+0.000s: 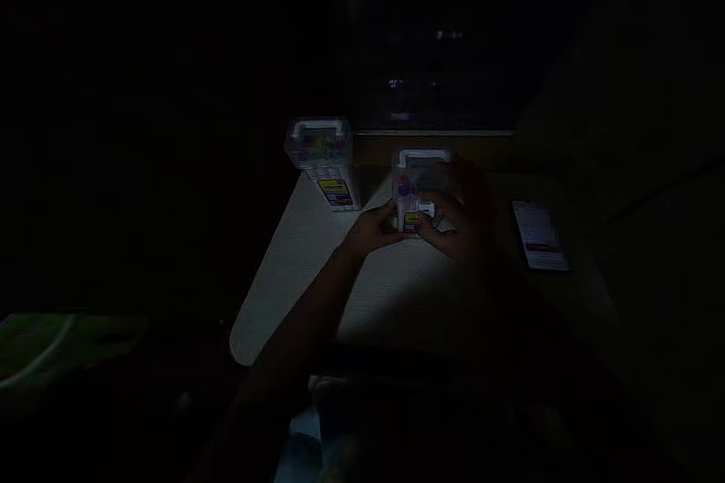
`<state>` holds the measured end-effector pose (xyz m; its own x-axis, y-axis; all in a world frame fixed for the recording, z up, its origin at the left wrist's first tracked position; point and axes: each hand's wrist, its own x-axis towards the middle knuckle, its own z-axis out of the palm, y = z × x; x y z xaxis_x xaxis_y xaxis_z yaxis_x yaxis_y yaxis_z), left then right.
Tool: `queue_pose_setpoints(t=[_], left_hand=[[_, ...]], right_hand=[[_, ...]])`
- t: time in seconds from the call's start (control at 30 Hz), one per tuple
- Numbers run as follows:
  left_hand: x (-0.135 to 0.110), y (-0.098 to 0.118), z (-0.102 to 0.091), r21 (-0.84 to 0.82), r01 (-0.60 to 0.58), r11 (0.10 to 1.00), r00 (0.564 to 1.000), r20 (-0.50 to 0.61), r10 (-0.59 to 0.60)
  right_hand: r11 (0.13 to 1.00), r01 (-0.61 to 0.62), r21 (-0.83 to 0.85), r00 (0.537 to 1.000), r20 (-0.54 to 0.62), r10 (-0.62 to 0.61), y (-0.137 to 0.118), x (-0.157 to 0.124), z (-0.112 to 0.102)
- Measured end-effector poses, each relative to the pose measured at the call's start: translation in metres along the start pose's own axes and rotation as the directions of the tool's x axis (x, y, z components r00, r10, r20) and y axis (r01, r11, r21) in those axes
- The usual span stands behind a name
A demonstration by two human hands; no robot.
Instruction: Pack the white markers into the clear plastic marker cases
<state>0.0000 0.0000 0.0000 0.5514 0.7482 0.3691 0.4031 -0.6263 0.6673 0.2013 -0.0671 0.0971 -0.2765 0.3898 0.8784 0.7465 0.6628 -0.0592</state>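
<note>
Though darkness swallows most of the frame, I can make out a clear plastic box with a white handle (424, 158) just right of centre, at a pale, flat tabletop (283, 279). My left hand (371, 230) is at its lower left corner, thumb and fingers parted; how firmly they press, I cannot tell. My right hand (464, 223) pinches at a small white clip (426, 208) on its front, beside a yellow-and-dark label (411, 220). Left of centre stands a taller-looking clear container with a white handle (318, 143) and blurred coloured contents, well apart from my left hand. A dark-edged phone with a lit screen (541, 236) lies to the right — its writing unreadable. My right hand hides the box's right side, and shadow covers the tabletop below. A green patch (34, 347), cut off at the lower left edge, I cannot identify.
</note>
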Motion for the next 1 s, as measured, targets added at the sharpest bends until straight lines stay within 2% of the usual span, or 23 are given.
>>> queue_pose_setpoints(t=[0.23,0.37,0.47,0.83,1.0], left_hand=[[0.0,-0.002,-0.002,0.027,0.015,1.0,1.0,-0.009,-0.014],[0.0,0.0,-0.002,0.028,0.03,0.999,0.999,-0.011,-0.03],[0.0,0.001,-0.002,0.051,0.017,0.999,1.0,-0.026,-0.016],[0.001,0.0,-0.002,0.088,0.016,0.996,0.999,-0.036,-0.013],[0.001,0.003,-0.002,0.026,-0.008,1.0,1.0,-0.026,0.008]], right_hand=[[1.0,0.005,0.016,1.0,0.022,-0.005,0.005,-0.004,0.002],[0.996,-0.086,0.031,0.992,0.098,0.082,0.003,-0.005,0.006],[0.993,-0.115,0.025,0.987,0.111,0.112,0.005,-0.007,0.009],[1.0,-0.022,-0.007,0.998,0.055,0.023,0.012,-0.006,0.009],[0.997,-0.046,0.06,0.993,0.11,0.039,0.015,-0.003,0.003]])
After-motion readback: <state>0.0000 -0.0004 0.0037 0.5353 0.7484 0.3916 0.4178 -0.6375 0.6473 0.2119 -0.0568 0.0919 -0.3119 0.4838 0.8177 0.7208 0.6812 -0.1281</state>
